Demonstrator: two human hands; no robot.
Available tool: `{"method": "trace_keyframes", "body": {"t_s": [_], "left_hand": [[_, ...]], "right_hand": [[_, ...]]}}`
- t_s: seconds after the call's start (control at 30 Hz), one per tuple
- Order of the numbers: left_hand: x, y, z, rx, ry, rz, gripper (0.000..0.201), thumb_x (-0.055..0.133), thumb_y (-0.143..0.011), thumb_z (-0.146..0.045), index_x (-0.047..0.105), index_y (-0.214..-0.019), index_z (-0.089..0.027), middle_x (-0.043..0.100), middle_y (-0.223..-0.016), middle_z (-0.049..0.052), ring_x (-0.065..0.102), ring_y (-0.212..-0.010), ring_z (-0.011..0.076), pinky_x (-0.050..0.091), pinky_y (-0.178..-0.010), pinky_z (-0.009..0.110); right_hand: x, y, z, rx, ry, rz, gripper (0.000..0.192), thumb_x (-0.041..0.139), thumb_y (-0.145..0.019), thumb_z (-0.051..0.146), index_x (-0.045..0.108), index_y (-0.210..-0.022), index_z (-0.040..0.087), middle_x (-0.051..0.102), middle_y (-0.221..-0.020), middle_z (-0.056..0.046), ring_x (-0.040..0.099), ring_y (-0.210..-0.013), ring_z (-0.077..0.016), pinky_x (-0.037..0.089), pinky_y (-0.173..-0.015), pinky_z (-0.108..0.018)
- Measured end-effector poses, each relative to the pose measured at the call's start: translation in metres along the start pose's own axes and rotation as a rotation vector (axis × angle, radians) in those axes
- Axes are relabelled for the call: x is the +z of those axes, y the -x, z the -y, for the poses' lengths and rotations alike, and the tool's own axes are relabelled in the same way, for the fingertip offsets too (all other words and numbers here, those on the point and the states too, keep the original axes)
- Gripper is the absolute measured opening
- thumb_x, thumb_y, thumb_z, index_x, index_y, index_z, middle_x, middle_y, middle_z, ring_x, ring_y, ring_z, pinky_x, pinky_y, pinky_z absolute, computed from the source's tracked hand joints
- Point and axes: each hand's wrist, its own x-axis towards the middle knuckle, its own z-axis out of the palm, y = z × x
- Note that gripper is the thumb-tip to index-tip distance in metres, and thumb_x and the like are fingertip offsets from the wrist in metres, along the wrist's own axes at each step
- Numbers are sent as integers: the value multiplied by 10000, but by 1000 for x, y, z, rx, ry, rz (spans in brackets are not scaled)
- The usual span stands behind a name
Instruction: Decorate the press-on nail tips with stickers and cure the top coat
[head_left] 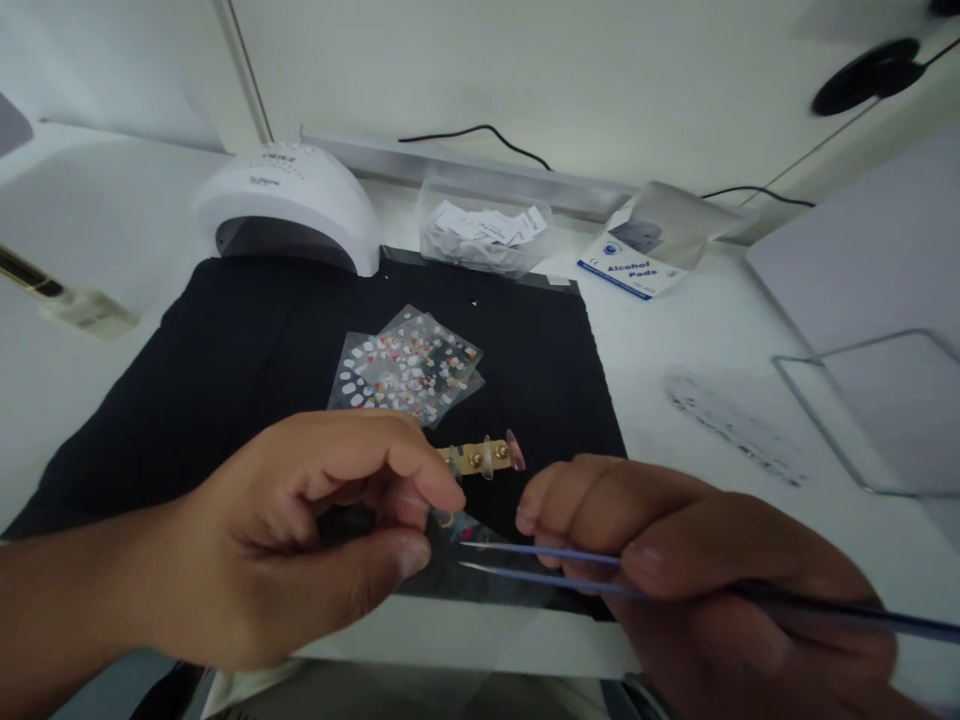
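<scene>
My right hand (697, 560) is closed around blue tweezers (555, 565), whose two thin tips point left and stand slightly apart, with nothing visible between them. My left hand (315, 530) is curved, a gap between its thumb and forefinger; its other fingers are partly hidden. Just past its fingertips is a clear sheet (495, 550) with small coloured bits; whether the hand touches it I cannot tell. Behind the left forefinger lies a gold strip (476, 460) with round studs bearing clear and pinkish nail tips (514, 450). Overlapping transparent sticker sheets (412, 365) lie farther back.
A black mat (255, 340) covers the white table. Along the back stand a white nail lamp (292, 200), a clear box of packets (484, 230) and an open alcohol pads box (637, 250). A brush (82, 305) is at left, a metal wire frame (832, 425) at right.
</scene>
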Motion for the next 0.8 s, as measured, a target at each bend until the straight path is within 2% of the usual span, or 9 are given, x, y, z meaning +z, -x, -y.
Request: {"method": "trace_keyframes", "body": {"t_s": [0.17,0.37,0.57,0.8], "left_hand": [[0,1,0,35,-29,-27,289,576,-830,-8,613,-1008,-233,574,-786,-39,559,-676,63,489,-602,125],[0,-1,1,100,-51,-51,283,582,-836,-32,613,-1035,-231,582,-797,-18,575,-688,85,493,-579,151],[1,0,0,99,-66,-57,285,574,-824,-20,612,-1017,-227,573,-780,-29,567,-677,70,485,-584,131],[1,2,2,74,-60,-51,276,573,-868,-34,607,-1039,-249,577,-800,-43,564,-692,70,486,-612,143]], "right_hand": [[2,-1,0,-2,11,-79,211,539,-959,304,738,-1012,261,662,-716,-59,638,-675,-205,552,-702,-422],[6,-5,-5,-10,-40,-111,208,538,-954,319,734,-966,251,650,-683,-35,594,-644,-176,510,-675,-382],[12,-10,-10,-16,-97,-168,207,527,-956,300,728,-944,252,627,-646,-20,560,-623,-168,491,-657,-370],[12,-10,-11,30,-102,-176,213,526,-964,341,722,-919,270,595,-583,-7,527,-615,-171,466,-619,-349]]}}
